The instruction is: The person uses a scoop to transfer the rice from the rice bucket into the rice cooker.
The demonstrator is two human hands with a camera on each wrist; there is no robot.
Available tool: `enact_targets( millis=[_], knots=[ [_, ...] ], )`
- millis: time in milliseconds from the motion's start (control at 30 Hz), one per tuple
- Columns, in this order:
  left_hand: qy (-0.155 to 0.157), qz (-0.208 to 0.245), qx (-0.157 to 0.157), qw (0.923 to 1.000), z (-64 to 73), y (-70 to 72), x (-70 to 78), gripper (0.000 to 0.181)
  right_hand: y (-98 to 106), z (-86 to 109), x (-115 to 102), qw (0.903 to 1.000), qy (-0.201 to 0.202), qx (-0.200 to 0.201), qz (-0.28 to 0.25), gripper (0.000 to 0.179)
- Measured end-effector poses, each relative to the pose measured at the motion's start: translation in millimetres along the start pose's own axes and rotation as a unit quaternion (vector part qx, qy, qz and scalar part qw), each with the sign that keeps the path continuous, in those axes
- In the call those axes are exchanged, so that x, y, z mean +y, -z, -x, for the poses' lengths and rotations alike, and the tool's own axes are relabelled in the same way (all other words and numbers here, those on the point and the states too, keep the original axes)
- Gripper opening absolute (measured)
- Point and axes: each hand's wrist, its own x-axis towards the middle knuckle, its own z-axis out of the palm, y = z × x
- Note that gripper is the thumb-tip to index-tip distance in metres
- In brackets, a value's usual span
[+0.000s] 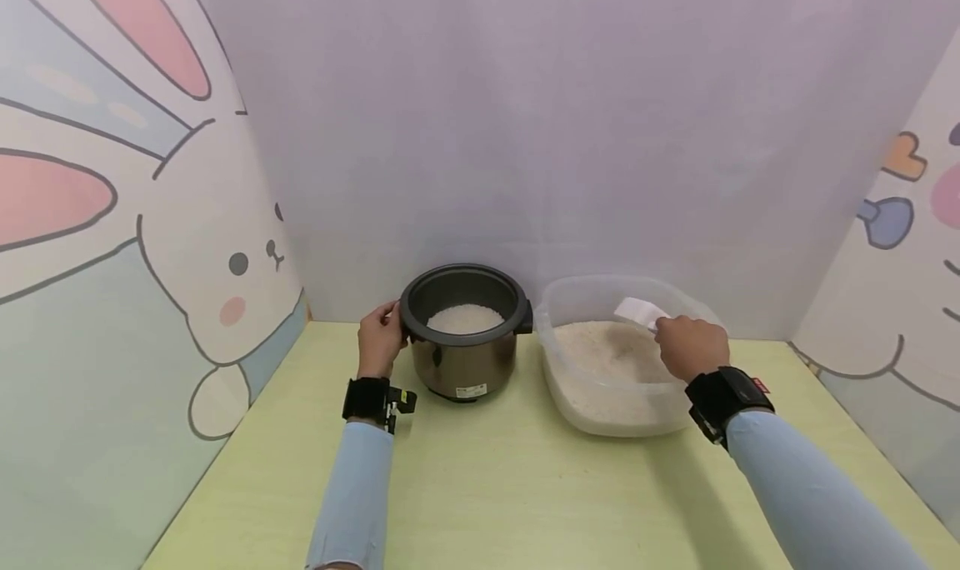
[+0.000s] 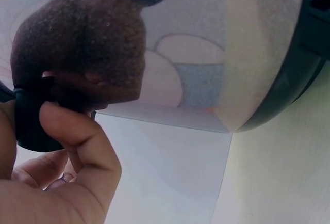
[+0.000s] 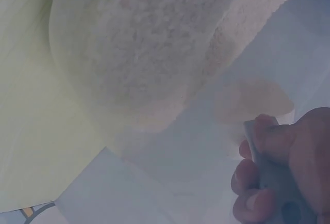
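Fingers (image 3: 246,176) around smooth white scoop (image 1: 639,312) above grainy rice (image 1: 592,342)

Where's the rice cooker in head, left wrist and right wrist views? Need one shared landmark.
Head: rice cooker near centre, slightly below mid-height.
Left wrist: its shiny side spans the upper part.
Right wrist: not in it.
Shared landmark: pale green tabletop, lower right in left wrist, left side in right wrist.

Plain light-blue sleeves (image 1: 352,491) meet black wrist straps (image 1: 366,400), the right one bearing a small red tag (image 1: 761,385).
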Motion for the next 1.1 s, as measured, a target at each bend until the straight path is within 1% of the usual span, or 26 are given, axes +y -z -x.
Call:
enact_targets(
  millis=[200, 300, 500, 667, 733, 833, 967, 1100],
  knots=[
    [0.005, 0.0, -0.001, 1.0, -0.6, 1.4, 0.8, 0.035, 2.3, 0.8, -2.4, 0.9992, -0.013, -0.025, 0.028, 0.024],
    [0.008, 0.0, -0.003, 1.0, -1.5, 0.9, 0.8, 0.036, 5.5, 2.1, -4.6, 0.9987, -0.013, -0.032, 0.038, 0.024],
    [0.011, 0.002, -0.002, 0.9999, -1.7, 0.4, -0.2, 0.036, 1.8, 0.0, -4.0, 0.9968, -0.006, -0.046, 0.065, 0.023],
    [0.017, 0.002, -0.004, 0.9999, -1.3, 1.0, -0.4, 0.037, -0.9, -0.8, -2.4, 0.9962, -0.003, -0.062, 0.062, 0.02],
    [0.017, 0.0, -0.003, 0.9998, -0.8, 1.7, 0.1, 0.037, -0.9, -1.8, -1.8, 0.9961, -0.004, -0.075, 0.047, 0.018],
    [0.017, -0.002, -0.001, 0.9998, -0.3, 2.7, 1.4, 0.036, 0.7, -2.9, 0.9, 0.9936, -0.01, -0.112, 0.001, 0.016],
    [0.016, 0.0, -0.005, 0.9999, -0.1, 3.3, 2.4, 0.037, 3.2, -3.9, 4.7, 0.9822, -0.029, -0.174, -0.065, 0.018],
    [0.014, 0.0, -0.01, 0.9998, 0.5, 3.6, 3.1, 0.037, 4.4, -4.5, 6.4, 0.9742, -0.032, -0.204, -0.09, 0.02]
  ],
)
